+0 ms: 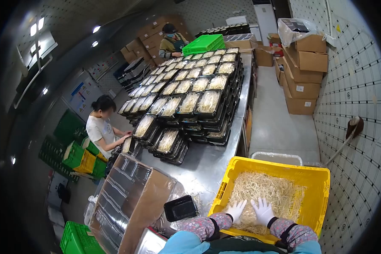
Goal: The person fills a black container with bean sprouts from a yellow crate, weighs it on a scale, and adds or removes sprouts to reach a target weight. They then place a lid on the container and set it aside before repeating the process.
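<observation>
My left hand point(236, 211), in a white glove, lies with fingers spread on a heap of pale, thin, straw-like strands point(258, 186). Just beside it my right hand point(263, 212), gloved the same way, also rests on the heap with its fingers apart. The strands fill much of a yellow plastic crate point(316, 190) in front of me. To the left of the crate, a black plastic tray point(180, 208) lies on the steel table point(201, 167), with loose strands around it.
A cardboard box point(144, 207) of nested black trays stands left. Stacked filled trays point(186, 93) cover the table beyond. One co-worker point(103, 131) handles trays at left; another point(172, 41) stands behind a green crate point(205, 43). Cardboard boxes point(302, 80) line the right wall.
</observation>
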